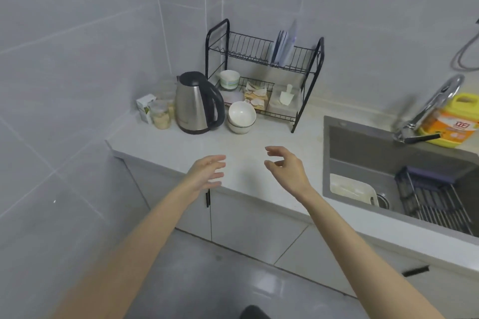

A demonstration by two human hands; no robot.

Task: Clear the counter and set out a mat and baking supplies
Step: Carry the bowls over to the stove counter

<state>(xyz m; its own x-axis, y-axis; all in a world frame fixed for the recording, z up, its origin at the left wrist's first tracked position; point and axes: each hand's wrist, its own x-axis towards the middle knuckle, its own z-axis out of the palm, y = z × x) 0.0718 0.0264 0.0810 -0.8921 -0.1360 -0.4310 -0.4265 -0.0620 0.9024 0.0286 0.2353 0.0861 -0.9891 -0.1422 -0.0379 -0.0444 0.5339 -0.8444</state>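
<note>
Both of my hands hover over the front of the pale counter, holding nothing. My left hand has loosely spread fingers. My right hand has relaxed, slightly curled fingers. Behind them stand two stacked white bowls, a steel kettle with a black handle, a clear jar and a small white carton. A black two-tier dish rack in the corner carries plates above, and below a bowl, a packet and a lidded white box.
A grey sink lies to the right with a white tray and a wire drainer inside. A chrome tap and a yellow detergent bottle stand behind it. Tiled walls close the left and back. Cabinet doors lie below.
</note>
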